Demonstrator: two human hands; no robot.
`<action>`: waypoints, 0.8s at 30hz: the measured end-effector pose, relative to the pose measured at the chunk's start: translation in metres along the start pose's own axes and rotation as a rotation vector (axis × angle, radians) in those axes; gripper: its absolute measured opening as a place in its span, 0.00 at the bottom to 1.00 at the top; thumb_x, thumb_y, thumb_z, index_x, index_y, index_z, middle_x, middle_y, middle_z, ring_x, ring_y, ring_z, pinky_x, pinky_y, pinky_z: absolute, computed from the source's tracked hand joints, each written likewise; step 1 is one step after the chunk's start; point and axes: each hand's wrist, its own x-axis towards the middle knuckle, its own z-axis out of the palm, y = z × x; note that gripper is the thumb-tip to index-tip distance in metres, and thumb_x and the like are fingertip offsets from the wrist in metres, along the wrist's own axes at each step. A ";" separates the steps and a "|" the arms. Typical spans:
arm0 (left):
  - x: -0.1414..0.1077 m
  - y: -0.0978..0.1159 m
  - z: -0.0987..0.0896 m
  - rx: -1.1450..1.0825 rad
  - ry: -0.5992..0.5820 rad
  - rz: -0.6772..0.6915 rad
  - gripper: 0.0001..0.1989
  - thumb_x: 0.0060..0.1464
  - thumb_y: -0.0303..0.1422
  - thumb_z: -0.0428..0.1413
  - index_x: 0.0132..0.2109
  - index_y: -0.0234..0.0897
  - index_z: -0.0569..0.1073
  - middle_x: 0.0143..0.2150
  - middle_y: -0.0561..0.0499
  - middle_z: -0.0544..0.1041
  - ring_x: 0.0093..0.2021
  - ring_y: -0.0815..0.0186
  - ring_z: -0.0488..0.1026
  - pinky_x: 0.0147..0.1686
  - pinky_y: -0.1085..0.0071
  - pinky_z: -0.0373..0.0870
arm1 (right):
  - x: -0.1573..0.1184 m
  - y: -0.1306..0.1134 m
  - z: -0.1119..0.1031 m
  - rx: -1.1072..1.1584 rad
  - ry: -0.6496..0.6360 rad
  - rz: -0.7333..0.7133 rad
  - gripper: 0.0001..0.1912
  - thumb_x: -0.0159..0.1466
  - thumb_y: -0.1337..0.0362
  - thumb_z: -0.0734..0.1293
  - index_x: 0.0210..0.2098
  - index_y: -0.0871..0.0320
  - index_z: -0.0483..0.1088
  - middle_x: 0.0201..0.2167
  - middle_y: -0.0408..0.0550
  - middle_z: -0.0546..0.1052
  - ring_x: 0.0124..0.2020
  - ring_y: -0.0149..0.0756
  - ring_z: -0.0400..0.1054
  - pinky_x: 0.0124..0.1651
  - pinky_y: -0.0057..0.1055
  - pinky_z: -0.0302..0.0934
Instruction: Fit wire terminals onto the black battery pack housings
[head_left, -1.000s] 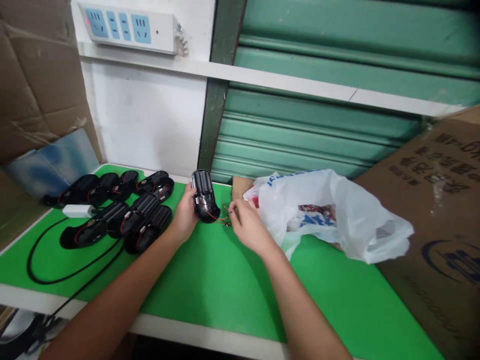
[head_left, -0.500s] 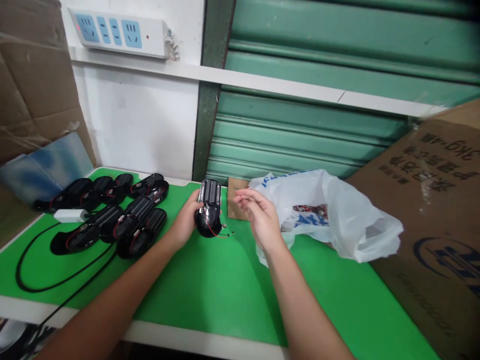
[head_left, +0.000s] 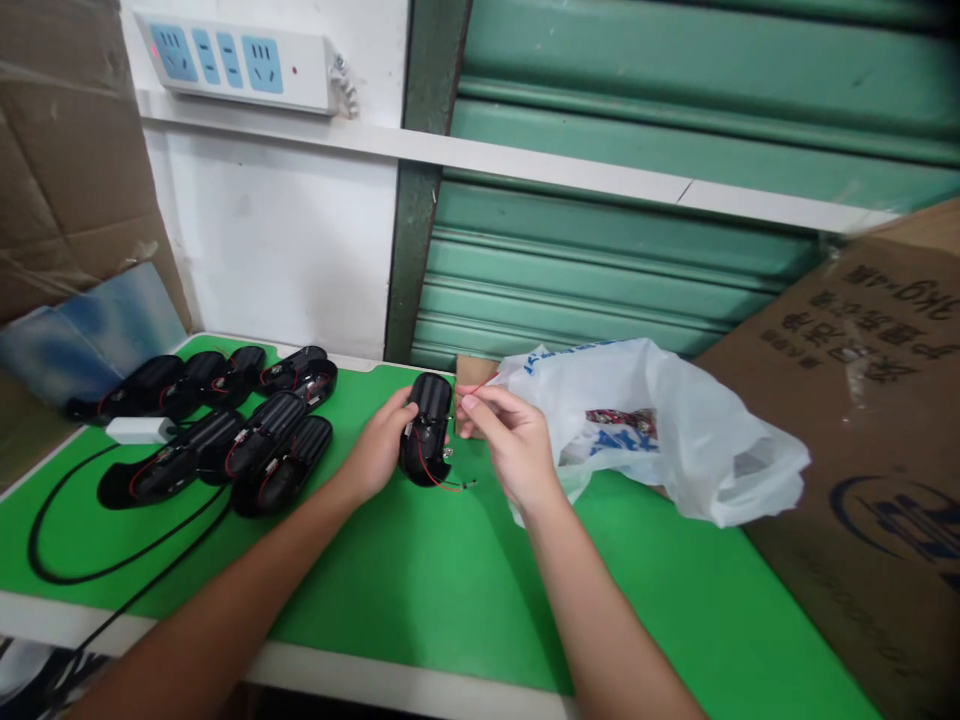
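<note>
My left hand [head_left: 377, 448] is closed around a black plastic housing [head_left: 429, 425] with a ribbed, battery-bay-like recess, thumb on its left edge. From the housing's lower end a thin red lead [head_left: 448, 487] trails toward the right, with a dark tip. Just right of the housing, my right hand [head_left: 519, 440] pinches a thin red wire [head_left: 489, 379] between thumb and forefinger. Its other fingers are curled beneath. Small metal bits [head_left: 448, 453] show beside the housing's lower right edge; whether they are attached to it I cannot tell.
Several similar black housings [head_left: 266, 435] with red wires lie on the green tabletop [head_left: 420, 590] at left, beside a white adapter [head_left: 140, 430] and black cable [head_left: 34, 545]. A white plastic bag [head_left: 697, 450] stands right, before a cardboard box [head_left: 847, 400]. Behind is cardboard [head_left: 472, 370].
The housing in my left hand has shifted right and slightly toward me, turning a little. My right hand's fingers have come closer to it, and the pinched red wire now shows more clearly.
</note>
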 end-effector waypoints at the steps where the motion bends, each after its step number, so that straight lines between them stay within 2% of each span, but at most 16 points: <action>1: 0.000 -0.001 0.000 0.012 0.003 0.005 0.23 0.52 0.43 0.63 0.53 0.40 0.76 0.42 0.48 0.85 0.33 0.56 0.83 0.37 0.62 0.78 | 0.000 0.001 0.000 -0.011 -0.008 -0.006 0.14 0.57 0.51 0.79 0.37 0.53 0.83 0.31 0.45 0.81 0.26 0.33 0.70 0.30 0.32 0.70; 5: 0.002 -0.003 -0.002 0.077 0.025 0.038 0.22 0.52 0.43 0.62 0.53 0.38 0.78 0.46 0.46 0.84 0.42 0.53 0.82 0.42 0.62 0.77 | -0.003 0.003 0.002 -0.093 -0.026 -0.041 0.15 0.59 0.49 0.78 0.36 0.54 0.82 0.36 0.47 0.83 0.29 0.34 0.73 0.31 0.32 0.73; 8: 0.003 -0.005 -0.005 0.109 0.033 0.060 0.22 0.53 0.43 0.62 0.52 0.38 0.79 0.48 0.46 0.84 0.48 0.52 0.80 0.45 0.62 0.75 | -0.004 0.004 0.004 -0.134 -0.036 -0.052 0.15 0.60 0.49 0.77 0.36 0.54 0.81 0.37 0.47 0.84 0.29 0.34 0.73 0.30 0.33 0.73; 15: 0.003 -0.003 -0.005 0.135 0.068 0.074 0.17 0.55 0.39 0.60 0.50 0.39 0.81 0.48 0.47 0.84 0.51 0.52 0.77 0.52 0.62 0.72 | -0.005 0.006 0.006 -0.170 -0.044 -0.100 0.12 0.62 0.51 0.76 0.36 0.53 0.82 0.37 0.47 0.84 0.30 0.34 0.74 0.33 0.33 0.73; 24: 0.003 -0.002 -0.002 0.168 0.130 0.114 0.15 0.53 0.38 0.59 0.46 0.39 0.82 0.51 0.47 0.83 0.56 0.50 0.75 0.58 0.61 0.68 | -0.007 0.000 0.005 -0.370 -0.073 -0.208 0.09 0.65 0.55 0.72 0.36 0.53 0.82 0.34 0.47 0.81 0.34 0.36 0.74 0.35 0.32 0.69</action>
